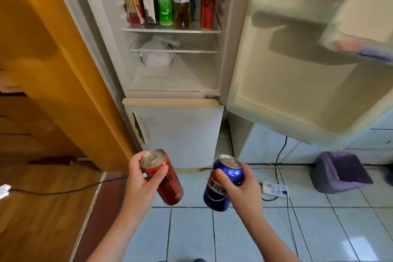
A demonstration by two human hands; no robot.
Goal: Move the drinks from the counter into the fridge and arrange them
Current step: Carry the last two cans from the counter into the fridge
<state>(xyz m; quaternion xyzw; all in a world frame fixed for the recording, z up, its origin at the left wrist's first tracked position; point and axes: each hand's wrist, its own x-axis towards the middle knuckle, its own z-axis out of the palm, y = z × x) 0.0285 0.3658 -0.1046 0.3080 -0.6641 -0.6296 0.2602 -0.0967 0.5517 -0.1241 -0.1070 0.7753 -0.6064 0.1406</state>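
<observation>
Left hand (140, 183) wrapped round a slim red can (163, 178), tilted. Right hand (238, 187) gripping a blue Pepsi can (223, 185), also tilted. Both are held low, well short of the fridge (180, 130), whose door is open. Suggest lifting one can at a time, righting it, and setting it in the gap beside the tall red can (208, 6) on the top shelf (172, 30), clear of the tea bottles (163, 0) crowded at its left. Lower shelf (191, 50) holds a white bag (158, 53), contents not discernible.
</observation>
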